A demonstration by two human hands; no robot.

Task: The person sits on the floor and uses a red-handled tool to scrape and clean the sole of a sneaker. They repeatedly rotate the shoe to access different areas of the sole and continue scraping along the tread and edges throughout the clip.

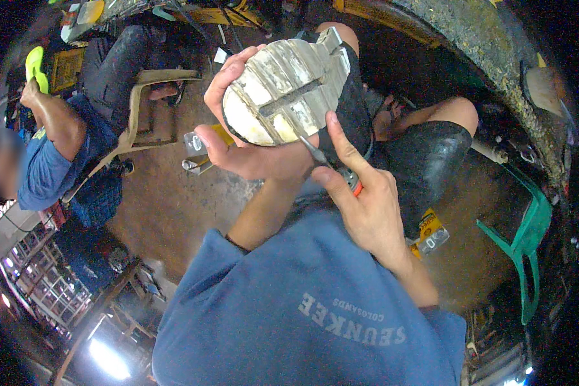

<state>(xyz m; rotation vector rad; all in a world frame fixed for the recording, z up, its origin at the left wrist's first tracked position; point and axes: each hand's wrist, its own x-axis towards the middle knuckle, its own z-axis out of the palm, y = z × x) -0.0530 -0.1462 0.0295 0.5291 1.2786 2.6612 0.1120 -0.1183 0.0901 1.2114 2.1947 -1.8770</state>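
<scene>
My left hand [264,159] holds up a worn, whitish shoe sole [293,90], its underside facing me. The sole has cross grooves, a dark slot down its middle and stepped ends at the upper right. My left fingers wrap round its left edge and my palm is under its lower edge. My right hand [373,202] is closed round a small tool [352,181] with a dark and orange handle and a thin metal blade. The blade's tip reaches the sole's lower edge, by a groove. My right index finger stretches along toward the sole's lower right edge.
To the left, a person in a blue shirt [51,157] holds a bright yellow-green sole [36,67], beside a beige chair [135,116]. A green plastic chair [527,225] stands at right. A rough bench edge [457,42] runs along the upper right. Yellow packages [429,228] lie near my legs.
</scene>
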